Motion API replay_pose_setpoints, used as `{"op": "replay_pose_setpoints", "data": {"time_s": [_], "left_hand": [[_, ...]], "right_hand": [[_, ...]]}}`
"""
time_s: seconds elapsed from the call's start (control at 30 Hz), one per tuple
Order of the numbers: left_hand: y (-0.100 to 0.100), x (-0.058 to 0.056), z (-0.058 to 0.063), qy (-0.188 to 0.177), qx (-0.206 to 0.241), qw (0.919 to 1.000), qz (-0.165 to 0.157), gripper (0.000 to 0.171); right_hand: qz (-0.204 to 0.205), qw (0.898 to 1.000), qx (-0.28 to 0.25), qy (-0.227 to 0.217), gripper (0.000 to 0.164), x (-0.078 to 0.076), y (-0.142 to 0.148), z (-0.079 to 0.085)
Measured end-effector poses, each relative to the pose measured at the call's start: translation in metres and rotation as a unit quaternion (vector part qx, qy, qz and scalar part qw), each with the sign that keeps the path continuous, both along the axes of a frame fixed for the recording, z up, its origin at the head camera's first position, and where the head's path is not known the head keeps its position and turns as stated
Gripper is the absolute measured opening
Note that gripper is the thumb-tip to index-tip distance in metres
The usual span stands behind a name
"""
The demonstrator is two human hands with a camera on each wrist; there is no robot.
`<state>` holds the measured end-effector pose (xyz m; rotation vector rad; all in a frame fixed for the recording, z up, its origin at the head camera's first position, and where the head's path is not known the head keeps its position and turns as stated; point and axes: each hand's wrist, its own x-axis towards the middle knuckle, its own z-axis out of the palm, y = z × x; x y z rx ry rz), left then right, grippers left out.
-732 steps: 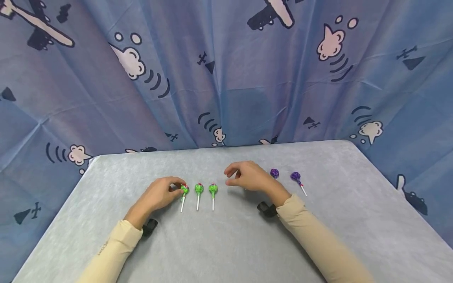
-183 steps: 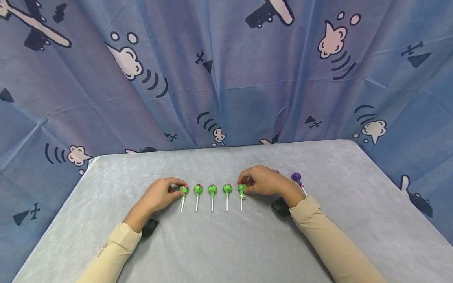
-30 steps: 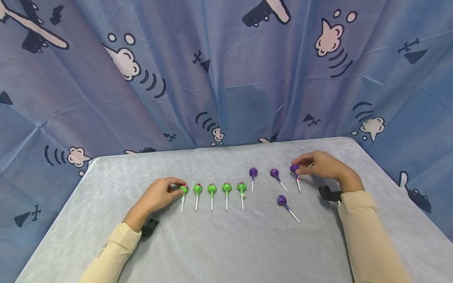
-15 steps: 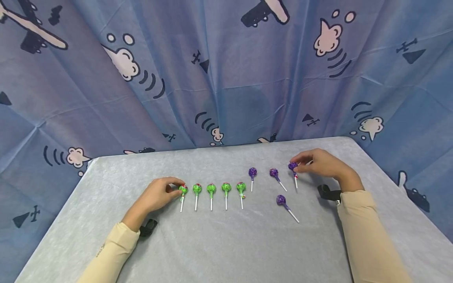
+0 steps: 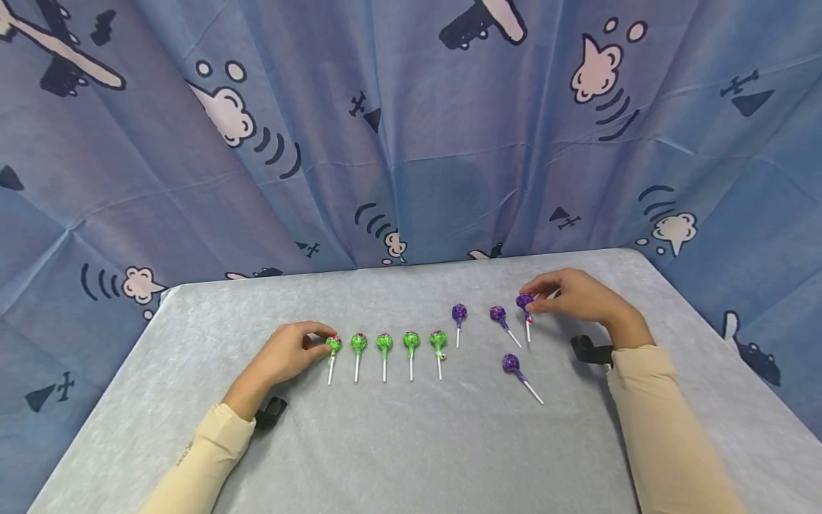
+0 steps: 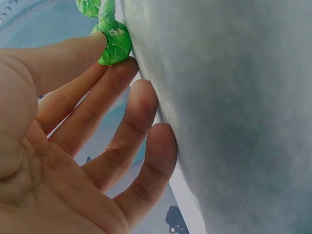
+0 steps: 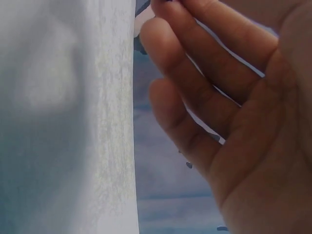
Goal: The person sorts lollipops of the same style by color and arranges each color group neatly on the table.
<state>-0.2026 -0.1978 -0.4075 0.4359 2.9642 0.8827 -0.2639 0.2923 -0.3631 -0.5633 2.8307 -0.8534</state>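
Observation:
My left hand (image 5: 282, 359) pinches the head of the leftmost green lollipop (image 5: 333, 343) between thumb and fingers; the left wrist view shows the thumb on its green wrapper (image 6: 117, 45). Several more green lollipops (image 5: 384, 344) lie in a row to its right, sticks toward me. At the right, my right hand (image 5: 574, 296) pinches the head of a purple lollipop (image 5: 524, 301), its stick pointing toward me. Close by on the left lie a slanted purple lollipop (image 5: 498, 314) and a straight one (image 5: 459, 313). Another purple lollipop (image 5: 511, 364) lies nearer, slanted.
Everything lies on a table with a pale grey cloth (image 5: 398, 442). A blue curtain (image 5: 411, 178) with printed planes hangs behind the table's far edge. A dark wrist camera (image 5: 587, 351) sits under the right wrist, and another (image 5: 271, 412) under the left.
Over the last second my right hand has moved the purple lollipop a little left and away from me. Earlier, green lollipops joined the row. My left hand has stayed in place.

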Motion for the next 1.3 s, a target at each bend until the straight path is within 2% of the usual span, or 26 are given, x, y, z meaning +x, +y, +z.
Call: {"op": "replay_pose_setpoints", "data": {"time_s": [0.73, 1.2, 1.3], "left_hand": [[0.002, 0.001, 0.002, -0.004, -0.006, 0.9999, 0.007, 0.025], [0.003, 0.002, 0.002, -0.002, -0.012, 0.9999, 0.006, 0.024], [0.003, 0.001, 0.001, 0.001, -0.013, 0.9999, 0.008, 0.024]], "right_hand": [[0.053, 0.998, -0.025, 0.008, 0.029, 0.001, -0.030, 0.005], [0.086, 0.996, -0.019, 0.020, 0.028, 0.004, -0.053, 0.003], [0.080, 0.997, -0.012, 0.021, 0.027, 0.005, -0.059, 0.005]]}}
